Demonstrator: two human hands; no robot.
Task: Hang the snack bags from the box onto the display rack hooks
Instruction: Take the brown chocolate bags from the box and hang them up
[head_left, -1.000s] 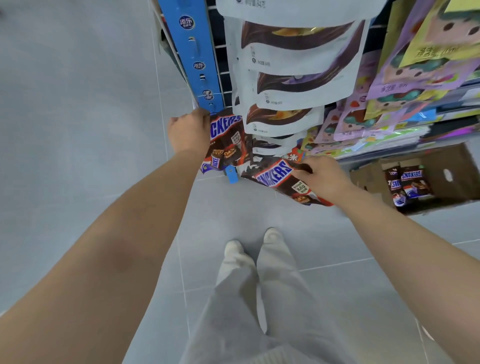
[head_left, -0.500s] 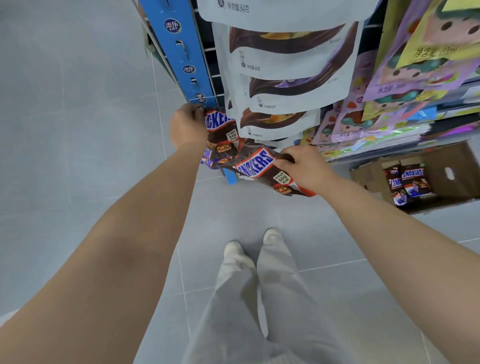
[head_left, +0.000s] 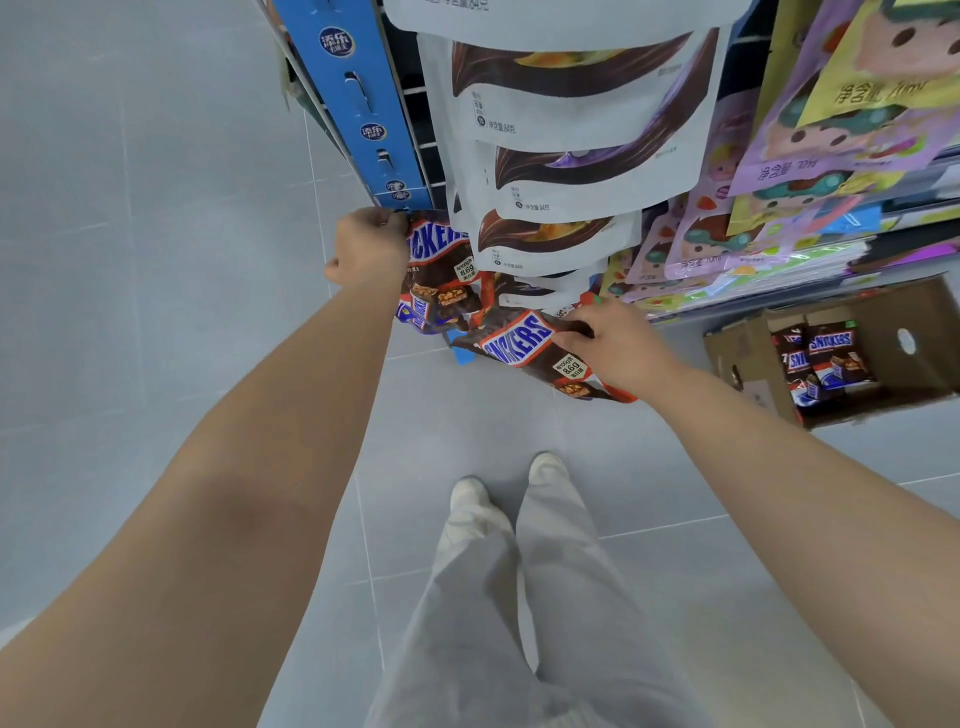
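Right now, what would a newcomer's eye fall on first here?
The right hand grips a tilted brown Snickers snack bag at centre; the left hand holds a second brown Snickers bag beside the blue rack post. An open cardboard box at right holds more.

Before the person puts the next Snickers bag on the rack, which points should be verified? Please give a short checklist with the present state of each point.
1. Right hand grips the loose Snickers bag: ok.
2. Left hand holds the top of the hung Snickers bag: ok.
3. Hook tip free: cannot tell, it is hidden behind the left hand.
4. Loose Snickers bag raised level with the top of the hung Snickers bag: not ok, it is lower and tilted.
5. Spare bags are in the cardboard box: ok.
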